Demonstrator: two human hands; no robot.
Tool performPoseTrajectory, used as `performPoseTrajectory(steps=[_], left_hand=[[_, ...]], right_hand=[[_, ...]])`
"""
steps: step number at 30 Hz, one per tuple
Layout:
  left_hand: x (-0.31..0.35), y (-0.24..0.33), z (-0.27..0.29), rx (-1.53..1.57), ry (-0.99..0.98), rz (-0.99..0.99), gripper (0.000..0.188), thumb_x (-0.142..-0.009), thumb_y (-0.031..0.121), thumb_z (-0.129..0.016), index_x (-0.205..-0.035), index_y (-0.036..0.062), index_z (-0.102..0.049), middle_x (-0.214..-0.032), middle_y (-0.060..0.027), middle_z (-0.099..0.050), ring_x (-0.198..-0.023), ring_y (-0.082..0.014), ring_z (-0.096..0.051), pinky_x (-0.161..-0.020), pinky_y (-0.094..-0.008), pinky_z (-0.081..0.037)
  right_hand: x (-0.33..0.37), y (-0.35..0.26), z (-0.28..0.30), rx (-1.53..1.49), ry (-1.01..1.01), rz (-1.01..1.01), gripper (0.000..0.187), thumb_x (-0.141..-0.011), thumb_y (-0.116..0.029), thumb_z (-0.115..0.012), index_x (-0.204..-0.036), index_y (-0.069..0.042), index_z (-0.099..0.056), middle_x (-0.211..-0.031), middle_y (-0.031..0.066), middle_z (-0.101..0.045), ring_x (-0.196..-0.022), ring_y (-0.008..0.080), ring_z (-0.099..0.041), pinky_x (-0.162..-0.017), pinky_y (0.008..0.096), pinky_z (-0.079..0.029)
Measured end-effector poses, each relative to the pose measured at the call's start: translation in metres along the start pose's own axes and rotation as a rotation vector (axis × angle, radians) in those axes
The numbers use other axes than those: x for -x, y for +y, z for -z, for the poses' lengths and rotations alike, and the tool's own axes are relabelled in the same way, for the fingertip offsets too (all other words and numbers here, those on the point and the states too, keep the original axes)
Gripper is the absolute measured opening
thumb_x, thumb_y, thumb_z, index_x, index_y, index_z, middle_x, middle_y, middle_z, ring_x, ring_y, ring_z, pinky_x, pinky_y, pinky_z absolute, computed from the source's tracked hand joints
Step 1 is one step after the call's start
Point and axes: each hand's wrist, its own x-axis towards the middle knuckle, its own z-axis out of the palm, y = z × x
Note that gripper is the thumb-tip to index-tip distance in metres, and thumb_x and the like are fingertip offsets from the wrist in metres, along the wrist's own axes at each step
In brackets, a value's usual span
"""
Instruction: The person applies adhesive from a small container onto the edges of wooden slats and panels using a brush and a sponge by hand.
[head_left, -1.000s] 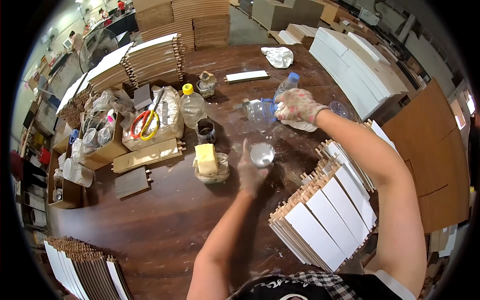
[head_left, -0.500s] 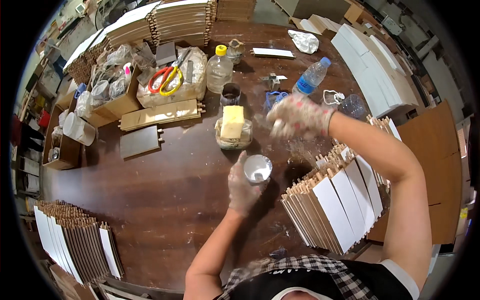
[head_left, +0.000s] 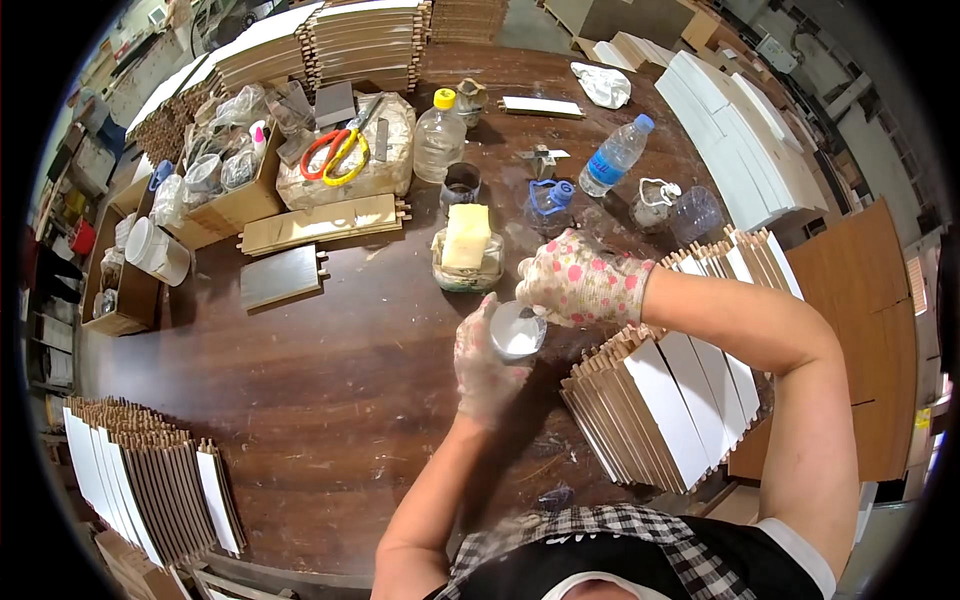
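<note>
My left hand [head_left: 482,365], in a thin pale glove, is wrapped round a clear cup [head_left: 518,332] with something white inside. At the cup's right rim is my right hand [head_left: 582,280], in a pink-spotted glove; its fingers are pinched together over the rim. Whatever they hold, if anything, is hidden. Just beyond the cup, a yellow sponge block [head_left: 466,238] rests on a plastic-wrapped container [head_left: 468,274]. Behind my right hand stands a cut bottle piece with a blue handle [head_left: 550,200].
White-faced slats [head_left: 675,395] are stacked beside my right forearm, more slats [head_left: 150,480] at the near left. Across the table are a blue-labelled bottle [head_left: 616,156], a yellow-capped bottle [head_left: 440,138], a dark cup [head_left: 461,185], red-and-yellow scissors [head_left: 336,158] and a filled carton [head_left: 222,222].
My right hand has come down and toward me, from above the table near the blue-labelled bottle to the cup's rim. The left hand keeps the cup in nearly the same place.
</note>
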Motion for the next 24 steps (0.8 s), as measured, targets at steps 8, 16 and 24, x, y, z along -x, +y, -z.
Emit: performPoseTrajectory(steps=[8, 16, 24], left_hand=[[0.007, -0.011, -0.009, 0.064, -0.012, 0.117, 0.08, -0.061, 0.02, -0.085, -0.128, 0.0008, -0.045, -0.118, -0.0175, -0.057, -0.105, -0.0321, -0.057, -0.09, -0.0396, -0.047], [0.006, -0.02, -0.015, 0.101, 0.046, 0.069, 0.075, -0.063, 0.017, -0.085, -0.125, 0.0005, -0.048, -0.114, -0.0138, -0.058, -0.103, -0.0273, -0.06, -0.088, -0.0355, -0.049], [0.011, -0.027, -0.019, 0.152, 0.055, 0.104, 0.074, -0.061, 0.018, -0.086, -0.123, 0.0016, -0.049, -0.115, -0.0147, -0.057, -0.103, -0.0277, -0.058, -0.088, -0.037, -0.048]], right_hand=[[-0.004, -0.005, -0.016, -0.007, 0.031, 0.111, 0.002, -0.068, -0.012, -0.064, -0.069, -0.011, -0.063, -0.071, 0.0088, -0.062, -0.066, 0.0281, -0.065, -0.055, 0.0388, -0.051], [-0.008, 0.001, -0.019, -0.147, 0.188, 0.086, 0.005, -0.07, -0.013, -0.065, -0.071, -0.009, -0.061, -0.071, 0.0102, -0.061, -0.066, 0.0299, -0.063, -0.055, 0.0411, -0.048], [-0.015, 0.002, -0.018, -0.122, 0.09, -0.069, 0.01, -0.071, -0.016, -0.067, -0.076, -0.009, -0.062, -0.07, 0.0077, -0.062, -0.068, 0.0288, -0.065, -0.057, 0.0418, -0.048]])
